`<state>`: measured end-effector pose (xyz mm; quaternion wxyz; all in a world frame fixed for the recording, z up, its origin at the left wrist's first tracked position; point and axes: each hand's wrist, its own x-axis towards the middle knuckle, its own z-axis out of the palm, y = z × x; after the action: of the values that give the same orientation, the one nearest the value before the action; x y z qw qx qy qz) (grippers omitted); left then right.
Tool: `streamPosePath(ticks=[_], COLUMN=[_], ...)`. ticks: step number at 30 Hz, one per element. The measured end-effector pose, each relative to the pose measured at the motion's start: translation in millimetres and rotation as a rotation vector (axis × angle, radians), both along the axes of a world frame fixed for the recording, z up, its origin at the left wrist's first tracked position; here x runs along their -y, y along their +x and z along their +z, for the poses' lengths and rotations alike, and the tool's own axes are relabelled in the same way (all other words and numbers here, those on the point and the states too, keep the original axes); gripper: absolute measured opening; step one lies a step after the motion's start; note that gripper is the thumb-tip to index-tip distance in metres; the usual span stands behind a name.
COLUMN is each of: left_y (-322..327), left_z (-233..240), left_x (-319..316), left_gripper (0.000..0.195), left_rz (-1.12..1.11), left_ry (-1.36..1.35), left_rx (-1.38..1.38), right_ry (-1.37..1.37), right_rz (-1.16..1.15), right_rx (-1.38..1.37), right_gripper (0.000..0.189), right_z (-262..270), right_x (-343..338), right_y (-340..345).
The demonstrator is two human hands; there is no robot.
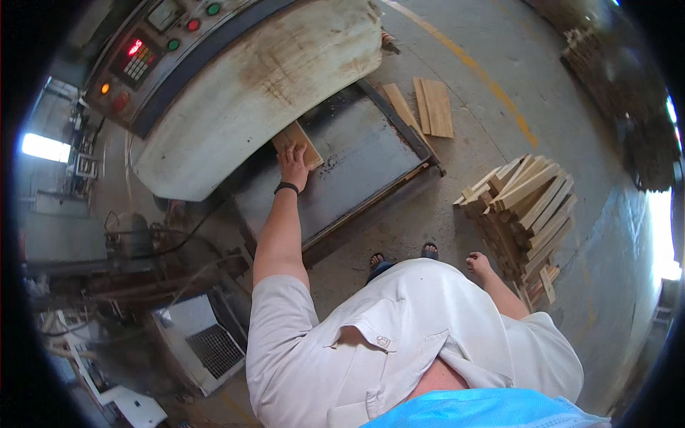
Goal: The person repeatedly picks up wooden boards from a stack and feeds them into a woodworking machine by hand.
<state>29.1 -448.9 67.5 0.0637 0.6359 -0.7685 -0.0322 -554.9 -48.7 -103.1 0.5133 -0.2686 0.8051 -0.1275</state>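
Observation:
My left hand (293,163) lies on a flat wooden board (298,138), fingers over its upper face and thumb by its near edge. The board rests on the dark metal table (369,144) of a large woodworking machine. Its far end is hidden beneath the machine's pale, stained hood (257,91). My right hand (478,264) hangs low by my side, away from the machine. Its fingers are curled, and I see nothing in them. Close to it stands a stack of wooden strips (530,208).
A control panel (144,56) with lit digits and coloured buttons tops the machine. Several loose boards (434,107) lie on the concrete floor beyond the table's right edge. A yellow line (481,75) crosses the floor. At lower left sits a metal box with a grille (214,348).

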Motion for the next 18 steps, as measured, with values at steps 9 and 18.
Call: streamPosePath(ticks=[9,18], left_y=[-1.7,-41.8], left_z=[16.3,37.7], left_x=[33.2,19.3], left_gripper=[0.071,0.064], left_rz=[-0.132,-0.019], left_ry=[-0.013,-0.140], left_rx=[-0.071,0.199], right_ry=[-0.090,0.009], right_rz=[0.044,-0.237], right_rx=[-0.312,-0.253], right_gripper=[0.044,0.047], right_z=[23.7,51.1], right_x=[-85.7,-150.4], right_y=[38.9,57.8])
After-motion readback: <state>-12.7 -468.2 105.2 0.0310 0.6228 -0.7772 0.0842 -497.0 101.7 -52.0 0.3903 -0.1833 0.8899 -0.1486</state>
